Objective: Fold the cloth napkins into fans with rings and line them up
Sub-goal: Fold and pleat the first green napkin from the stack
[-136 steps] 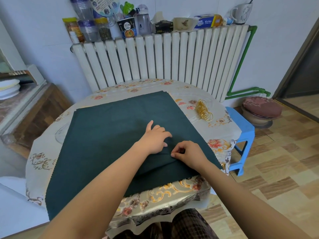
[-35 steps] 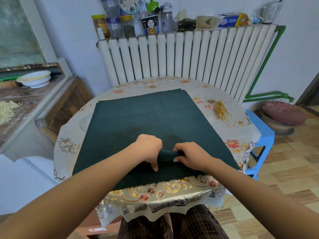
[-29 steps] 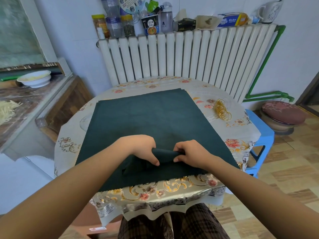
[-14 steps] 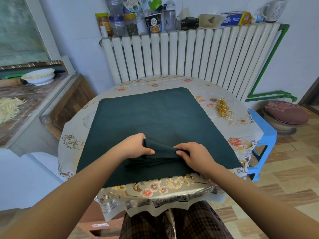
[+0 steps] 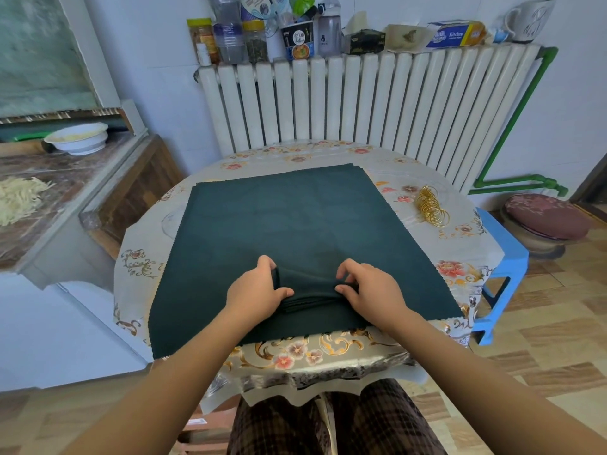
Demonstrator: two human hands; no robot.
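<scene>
While we gather the dark green napkin (image 5: 295,218) into pleats at its near edge, we should keep each fold equally wide and straight across, so the fan stays even. Our left hand (image 5: 254,295) pinches the stacked folds between thumb and curled fingers; our right hand (image 5: 369,290) pinches the same bundle from the other side, its fingers partly lifted. This napkin lies flat on the round table (image 5: 410,353). Gold rings (image 5: 431,210) wait well apart, at the right.
</scene>
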